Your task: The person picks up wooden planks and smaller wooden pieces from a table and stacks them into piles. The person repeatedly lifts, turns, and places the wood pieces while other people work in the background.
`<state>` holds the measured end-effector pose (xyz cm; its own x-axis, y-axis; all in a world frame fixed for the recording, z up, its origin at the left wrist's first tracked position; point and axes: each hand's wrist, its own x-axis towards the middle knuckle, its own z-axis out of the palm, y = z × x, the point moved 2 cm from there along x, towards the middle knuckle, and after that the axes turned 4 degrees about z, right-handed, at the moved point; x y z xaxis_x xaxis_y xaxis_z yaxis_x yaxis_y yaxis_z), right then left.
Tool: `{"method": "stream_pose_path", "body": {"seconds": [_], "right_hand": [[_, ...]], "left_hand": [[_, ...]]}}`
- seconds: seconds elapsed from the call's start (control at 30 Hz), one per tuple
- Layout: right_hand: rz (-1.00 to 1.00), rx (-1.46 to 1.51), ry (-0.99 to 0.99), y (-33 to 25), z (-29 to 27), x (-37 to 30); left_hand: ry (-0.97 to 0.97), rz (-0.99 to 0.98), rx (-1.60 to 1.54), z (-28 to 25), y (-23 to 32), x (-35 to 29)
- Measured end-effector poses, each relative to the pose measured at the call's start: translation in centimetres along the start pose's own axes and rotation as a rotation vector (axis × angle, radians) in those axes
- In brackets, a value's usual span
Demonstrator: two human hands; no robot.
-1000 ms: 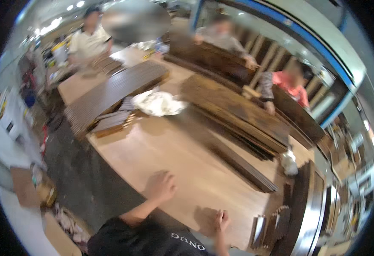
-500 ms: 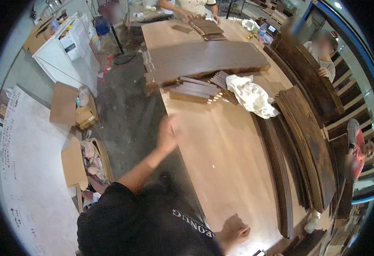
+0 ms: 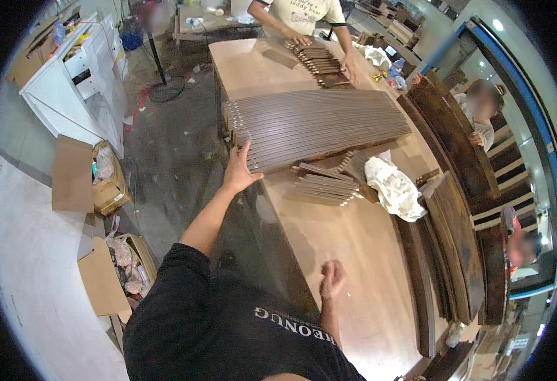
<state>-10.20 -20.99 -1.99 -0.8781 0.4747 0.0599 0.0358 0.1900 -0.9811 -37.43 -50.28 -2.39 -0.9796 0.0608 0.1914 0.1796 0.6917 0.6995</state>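
My left hand [image 3: 241, 172] is at the near left corner of a wide row of long brown wooden slats [image 3: 320, 126]. Its fingers and thumb are spread, touching the slat ends. Low over the bare tabletop [image 3: 320, 233] is my right hand [image 3: 333, 280], with fingers curled closed; whether anything is inside is hidden. Between my hands and a little farther off lies a bundle of short brown slats [image 3: 324, 185]. Against its right side sits a crumpled white cloth [image 3: 393, 188].
Long dark boards [image 3: 459, 254] are stacked along the table's right side. Across the table, a person's hands [image 3: 349, 67] touch a cluster of short slats [image 3: 322, 62]. Another person stands behind an upright dark board [image 3: 453, 136]. Open cardboard boxes [image 3: 110, 181] sit on the left.
My left hand has moved forward onto the slat ends. My right hand has come forward over the table from the bottom edge. The view has shifted, and the far person's short slats are more spread.
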Motion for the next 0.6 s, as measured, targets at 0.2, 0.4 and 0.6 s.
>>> {"method": "stream_pose_path", "body": {"seconds": [0.2, 0.4, 0.6], "right_hand": [[-0.171, -0.383, -0.359, -3.6, 10.5, 0.2], [-0.045, -0.437, -0.059, -0.8, 10.6, -1.3], [0.148, -0.355, 0.303, -1.5, 10.0, 0.5]], "left_hand": [[-0.047, -0.006, -0.001, -2.9, -3.0, 5.0], [-0.053, 0.037, 0.055, -3.9, -3.3, 5.2], [-0.149, 0.15, 0.349, -6.3, 0.0, 3.6]]}}
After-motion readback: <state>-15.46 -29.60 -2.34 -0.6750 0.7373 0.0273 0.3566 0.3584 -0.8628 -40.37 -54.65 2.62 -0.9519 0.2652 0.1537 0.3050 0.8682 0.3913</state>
